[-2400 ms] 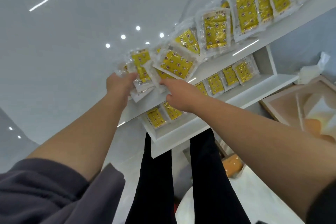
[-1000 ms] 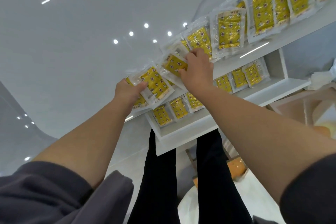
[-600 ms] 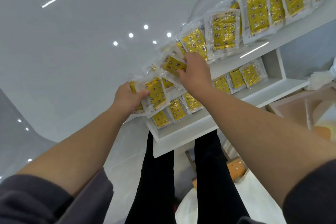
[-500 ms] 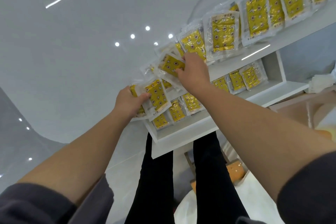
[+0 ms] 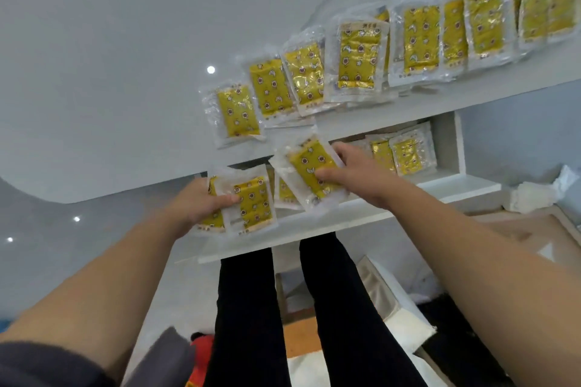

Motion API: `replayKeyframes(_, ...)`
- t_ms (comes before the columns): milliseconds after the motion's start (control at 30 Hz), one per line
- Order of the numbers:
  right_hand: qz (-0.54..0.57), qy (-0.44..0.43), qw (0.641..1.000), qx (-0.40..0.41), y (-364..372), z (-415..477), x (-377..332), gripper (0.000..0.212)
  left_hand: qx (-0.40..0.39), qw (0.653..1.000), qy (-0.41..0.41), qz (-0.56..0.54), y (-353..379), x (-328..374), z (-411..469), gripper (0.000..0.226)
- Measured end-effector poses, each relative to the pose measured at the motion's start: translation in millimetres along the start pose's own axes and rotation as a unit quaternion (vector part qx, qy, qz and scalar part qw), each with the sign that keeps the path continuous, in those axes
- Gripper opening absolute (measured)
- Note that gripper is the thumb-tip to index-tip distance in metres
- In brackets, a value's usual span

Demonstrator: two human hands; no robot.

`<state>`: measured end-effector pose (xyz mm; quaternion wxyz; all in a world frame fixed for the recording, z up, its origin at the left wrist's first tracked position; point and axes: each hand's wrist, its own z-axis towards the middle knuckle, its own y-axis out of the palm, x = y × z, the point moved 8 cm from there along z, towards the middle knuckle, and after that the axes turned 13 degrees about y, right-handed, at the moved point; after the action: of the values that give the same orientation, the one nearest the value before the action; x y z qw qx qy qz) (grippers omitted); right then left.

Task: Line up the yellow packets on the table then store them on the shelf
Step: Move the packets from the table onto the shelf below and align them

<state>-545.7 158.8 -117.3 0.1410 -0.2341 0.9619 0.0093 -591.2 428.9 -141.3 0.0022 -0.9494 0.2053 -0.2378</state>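
A: At the mouth of the shelf [image 5: 456, 185], under the desk [image 5: 125, 104] edge, is where I now see both hands. Half a second ago they were up at the near end of the row on top.

B: Carrying anything?

A: Yes. The left hand [image 5: 195, 207] has its fingers [image 5: 226, 199] pinched on a small stack, with a thumb across the front packet [image 5: 253, 203]. I count at least two there. The right hand [image 5: 358, 176] has its fingers [image 5: 328, 173] curled on a single tilted packet [image 5: 306, 166], just in front of the opening.

B: And the rest?

A: The row [image 5: 361, 63] lies on the desk top, overlapping and running off to the right. A few stored packets [image 5: 407, 154] sit at the shelf's far right end.

B: So lining up is over?

A: For these, I judge so. They have come off the row, and storing has begun. Most of the row is yet to follow.
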Motion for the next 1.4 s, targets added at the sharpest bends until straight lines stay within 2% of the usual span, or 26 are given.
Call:
replayKeyframes(200, 0.040, 0.062, 0.997, 0.006, 2.8, 62.2, 74.1, 0.035, 0.118, 0.991, -0.052, -0.017, 35.9, -67.4, 46.3, 0.027)
replayKeyframes(300, 0.031, 0.085, 0.996, 0.005, 15.6, 99.8, 85.0, 0.070, 0.145, 0.988, -0.054, 0.001, 47.7, -82.3, 77.0, 0.049)
replayKeyframes(367, 0.051, 0.094, 0.994, -0.016, 27.3, 122.4, 88.9, 0.082, 0.167, 0.984, -0.052, 0.020, 51.1, -89.1, 93.0, 0.062)
replayKeyframes(467, 0.027, 0.099, 0.995, -0.009, 37.8, 146.5, 92.2, 0.079, 0.213, 0.974, -0.061, 0.053, 44.3, -99.9, 106.5, 0.070)
replayKeyframes(533, 0.014, 0.092, 0.995, 0.021, 37.7, 156.0, 93.2, 0.076, 0.245, 0.962, -0.075, 0.097, 34.6, -105.9, 107.7, 0.064)
replayKeyframes(600, 0.011, 0.074, 0.995, 0.074, 32.3, 161.1, 92.8, 0.062, 0.261, 0.954, -0.082, 0.122, 30.1, -110.2, 107.5, 0.058)
replayKeyframes(700, -0.051, 0.051, 0.989, 0.132, 28.2, 163.0, 92.4, 0.046, 0.275, 0.952, -0.078, 0.107, 31.6, -115.2, 106.6, 0.045)
replayKeyframes(833, -0.071, 0.050, 0.984, 0.158, 23.4, 161.9, 96.5, 0.027, 0.305, 0.944, -0.093, 0.081, 32.7, -118.0, 101.6, 0.057)
replayKeyframes(933, -0.085, 0.059, 0.981, 0.161, 24.4, 162.8, 94.7, 0.027, 0.295, 0.944, -0.102, 0.108, 33.2, -117.6, 105.2, 0.064)
replayKeyframes(1033, -0.145, 0.059, 0.974, 0.163, 28.7, 161.5, 89.6, 0.035, 0.240, 0.942, -0.141, 0.189, 40.9, -113.3, 108.0, 0.072)
replayKeyframes(1133, -0.219, 0.050, 0.959, 0.172, 29.2, 155.0, 84.0, 0.041, 0.215, 0.911, -0.132, 0.327, 45.3, -95.6, 102.7, 0.078)
replayKeyframes(1233, -0.243, 0.042, 0.955, 0.163, 25.8, 153.8, 84.7, 0.019, 0.183, 0.830, -0.012, 0.526, 51.7, -65.9, 107.7, 0.065)
replayKeyframes(1300, -0.233, 0.041, 0.960, 0.149, 20.1, 152.6, 85.8, 0.016, 0.160, 0.798, 0.059, 0.578, 58.4, -53.5, 117.7, 0.059)
replayKeyframes(1400, -0.221, 0.041, 0.964, 0.145, 5.0, 149.0, 90.3, 0.017, 0.169, 0.790, 0.083, 0.583, 55.7, -38.9, 128.6, 0.050)
